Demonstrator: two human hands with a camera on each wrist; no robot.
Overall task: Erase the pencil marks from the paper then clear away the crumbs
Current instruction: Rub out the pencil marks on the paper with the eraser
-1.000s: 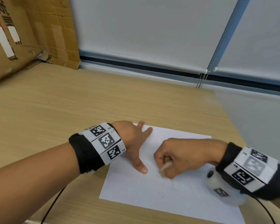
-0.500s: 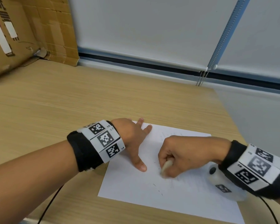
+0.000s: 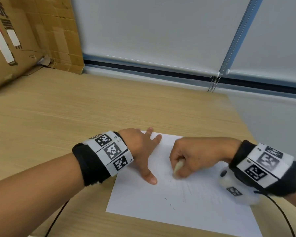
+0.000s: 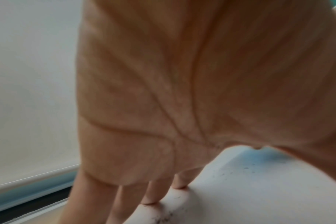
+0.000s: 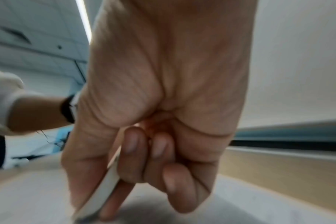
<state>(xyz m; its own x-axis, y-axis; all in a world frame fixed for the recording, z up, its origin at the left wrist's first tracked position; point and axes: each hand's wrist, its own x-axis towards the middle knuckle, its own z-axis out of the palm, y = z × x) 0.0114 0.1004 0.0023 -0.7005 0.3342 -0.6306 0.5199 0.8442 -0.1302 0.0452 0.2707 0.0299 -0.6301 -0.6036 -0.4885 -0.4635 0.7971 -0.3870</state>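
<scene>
A white sheet of paper [image 3: 186,207] lies on the wooden desk near its front right. Faint pencil strokes [image 3: 186,189] and small dark crumbs [image 3: 171,205] show on it. My left hand [image 3: 143,151] lies flat on the sheet's left part, fingers spread and thumb stretched toward me; in the left wrist view its fingertips [image 4: 178,187] press the paper [image 4: 259,189], with crumbs [image 4: 167,215] nearby. My right hand [image 3: 193,159] pinches a pale flat eraser [image 3: 177,166], whose lower end touches the paper. The right wrist view shows the eraser [image 5: 104,191] between thumb and fingers.
The wooden desk [image 3: 75,113] stretches away to the left and back. A cardboard box [image 3: 24,40] stands at the back left. A roller blind with a bead chain [image 3: 214,82] runs along the back. The desk's right edge [image 3: 243,117] lies just beyond the paper. Black cables [image 3: 58,218] trail from both wristbands.
My right hand with the eraser has shifted slightly back and forth on the paper. A few more dark crumbs lie below it. The left hand has stayed in place.
</scene>
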